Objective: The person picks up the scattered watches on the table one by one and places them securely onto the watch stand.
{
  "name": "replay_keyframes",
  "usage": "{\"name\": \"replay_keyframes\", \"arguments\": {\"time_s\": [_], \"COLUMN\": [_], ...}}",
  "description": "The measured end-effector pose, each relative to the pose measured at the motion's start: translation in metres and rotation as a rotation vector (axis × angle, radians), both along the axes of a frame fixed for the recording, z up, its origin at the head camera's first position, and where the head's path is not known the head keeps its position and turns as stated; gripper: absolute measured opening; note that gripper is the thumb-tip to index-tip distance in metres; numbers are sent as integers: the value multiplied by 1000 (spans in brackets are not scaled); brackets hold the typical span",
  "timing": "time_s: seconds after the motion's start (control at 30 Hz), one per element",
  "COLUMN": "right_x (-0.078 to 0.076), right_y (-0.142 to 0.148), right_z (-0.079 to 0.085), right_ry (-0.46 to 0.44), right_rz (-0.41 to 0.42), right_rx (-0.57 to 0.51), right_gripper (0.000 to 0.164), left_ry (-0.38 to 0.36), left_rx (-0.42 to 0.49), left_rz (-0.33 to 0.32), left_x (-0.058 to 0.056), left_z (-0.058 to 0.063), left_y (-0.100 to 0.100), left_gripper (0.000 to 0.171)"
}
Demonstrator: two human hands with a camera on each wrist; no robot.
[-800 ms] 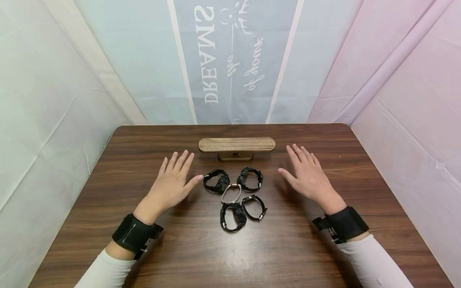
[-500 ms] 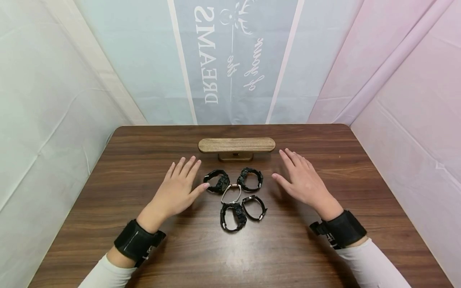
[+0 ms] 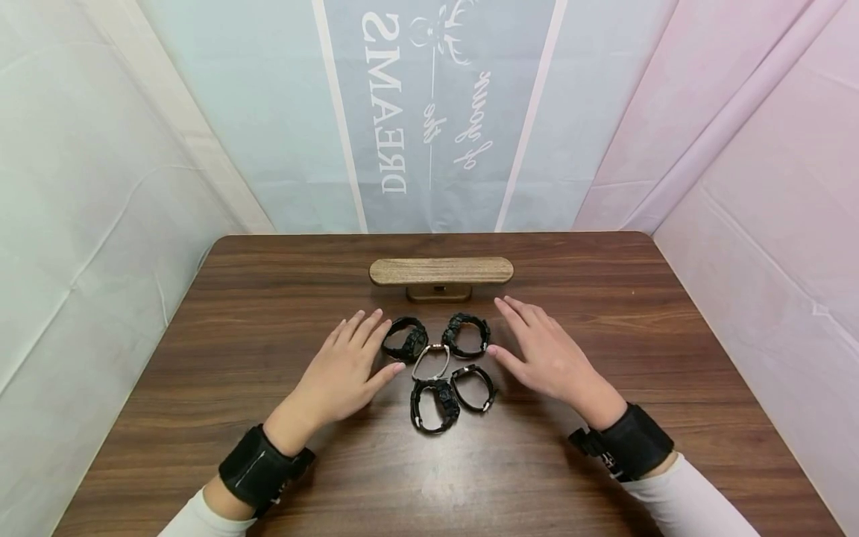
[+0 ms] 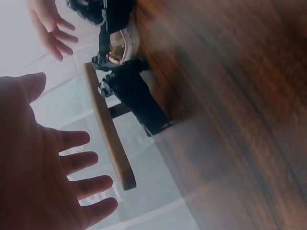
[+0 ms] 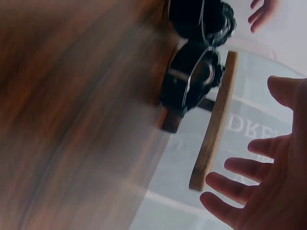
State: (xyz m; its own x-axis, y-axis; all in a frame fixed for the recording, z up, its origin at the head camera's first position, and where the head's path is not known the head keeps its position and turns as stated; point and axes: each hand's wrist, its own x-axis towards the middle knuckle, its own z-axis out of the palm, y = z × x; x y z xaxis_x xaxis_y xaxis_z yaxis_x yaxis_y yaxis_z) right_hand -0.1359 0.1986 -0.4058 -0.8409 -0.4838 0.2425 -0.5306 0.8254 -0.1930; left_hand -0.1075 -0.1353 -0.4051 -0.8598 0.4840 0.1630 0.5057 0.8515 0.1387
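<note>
While the left hand (image 3: pixel 342 373) and the right hand (image 3: pixel 553 354) flank a cluster of wrist pieces on the tabletop (image 3: pixel 432 492), neither has hold of anything. The left hand's fingers (image 4: pixel 96 187) are nearly straight and a little spread, with the thumb held out from the rest. Seen from the head, its index fingertip meets the outer edge of the far-left watch (image 3: pixel 416 341), and its thumb tip lies just below that watch, close to the pale band (image 3: pixel 436 346); the left wrist view, however, shows a gap between hand and watches. The right hand's fingers (image 5: pixel 232 189) are likewise extended and slightly apart, its thumb tip just beside the outer edge of the far-right watch (image 3: pixel 452 332), with a gap showing in the right wrist view.

The pale band lies in the middle of the group, among three chunky black pieces; the near watch (image 3: pixel 446 399) sits at its lower end. A slim black band (image 3: pixel 493 391) lies to the right, below the far-right watch and near the right thumb. Beyond the cluster, between the hands, is a wooden stand (image 3: pixel 441 271), a long bar on a small base. Black straps (image 3: pixel 631 441) circle both wrists.
</note>
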Motion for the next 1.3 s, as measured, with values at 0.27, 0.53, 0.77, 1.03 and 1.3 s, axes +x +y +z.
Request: {"name": "replay_keyframes", "arguments": {"time_s": [0.27, 0.53, 0.77, 1.03, 1.3], "right_x": [12, 20, 26, 33, 36], "right_y": [-15, -28, -37, -45, -52], "right_z": [-3, -6, -8, -13, -19], "right_ry": [-6, 16, 7, -23, -47], "right_rz": [91, 212, 291, 366, 440], "right_rx": [-2, -21, -2, 31, 57], "right_gripper": [75, 73, 75, 78, 78], "left_ry": [10, 9, -7, 1, 16], "left_rx": [-3, -6, -22, -29, -19], "left_rz": [-31, -48, -69, -95, -137], "left_x": [8, 15, 20, 25, 29], "left_z": [-4, -8, -10, -12, -15], "left_y": [7, 12, 15, 18, 21], "left_gripper": [72, 70, 72, 70, 70]}}
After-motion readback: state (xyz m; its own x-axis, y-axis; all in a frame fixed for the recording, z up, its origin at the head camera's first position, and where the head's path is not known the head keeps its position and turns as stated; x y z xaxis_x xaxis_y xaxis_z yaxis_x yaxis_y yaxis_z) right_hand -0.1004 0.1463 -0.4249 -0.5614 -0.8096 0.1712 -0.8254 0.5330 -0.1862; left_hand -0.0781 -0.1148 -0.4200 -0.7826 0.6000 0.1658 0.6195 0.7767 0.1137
